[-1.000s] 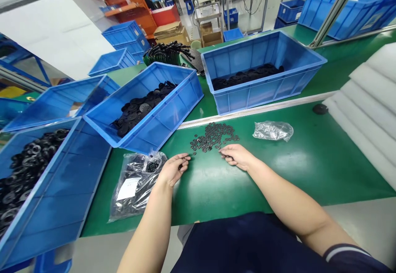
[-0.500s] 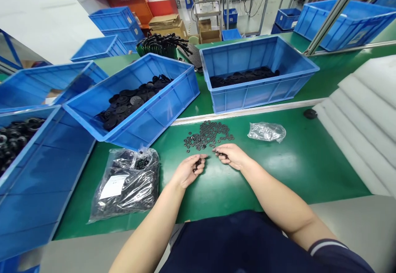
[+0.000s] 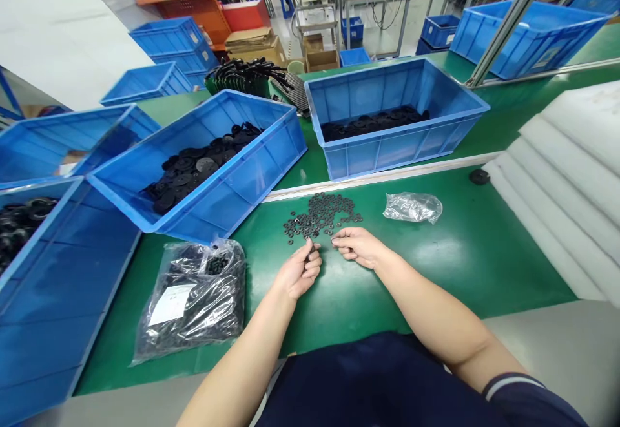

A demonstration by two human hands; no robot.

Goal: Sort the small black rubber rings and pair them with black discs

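Note:
My left hand [image 3: 299,270] is closed in front of the pile, thumb on top. Dark bits show between its thumb and fingers, small black parts whose exact shape is hidden. Just to the right, my right hand [image 3: 357,247] is pinched, with a small black ring at its fingertips. The two hands are close together but apart, over the green table [image 3: 387,285]. Just beyond them lies a loose pile of small black rings [image 3: 325,210], spread flat.
A plastic bag of black parts [image 3: 208,311] lies at left, a crumpled clear bag [image 3: 413,207] at right. Blue bins with black discs [image 3: 285,149] and dark parts [image 3: 392,156] stand behind. White foam sheets [image 3: 547,181] are stacked at right, near a black disc [image 3: 479,176].
My left hand has moved right towards my right hand, and its fingers have curled in over the black parts. My right hand remains pinched near the pile. The view has shifted.

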